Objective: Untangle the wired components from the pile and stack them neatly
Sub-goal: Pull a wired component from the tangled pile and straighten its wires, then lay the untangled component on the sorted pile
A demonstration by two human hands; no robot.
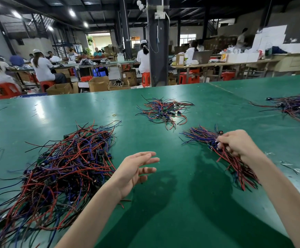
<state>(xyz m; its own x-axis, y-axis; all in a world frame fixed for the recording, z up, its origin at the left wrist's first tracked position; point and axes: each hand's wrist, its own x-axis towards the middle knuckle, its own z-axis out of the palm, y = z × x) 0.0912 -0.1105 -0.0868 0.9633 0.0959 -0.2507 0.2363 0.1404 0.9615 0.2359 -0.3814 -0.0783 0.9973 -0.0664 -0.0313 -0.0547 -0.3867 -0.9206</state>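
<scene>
A big tangled pile of red, blue and black wired components covers the left of the green table. My left hand hovers just right of that pile, palm up, fingers apart, holding nothing. To the right lies an aligned stack of wired components, its wires fanning out left and toward me. My right hand rests on the middle of this stack, fingers curled around its small blue parts and wires.
A smaller loose tangle of wires lies farther back at centre, a yellow rubber band beside it. Another wire heap sits at the far right. Beyond the table's far edge are cardboard boxes, red stools and seated workers.
</scene>
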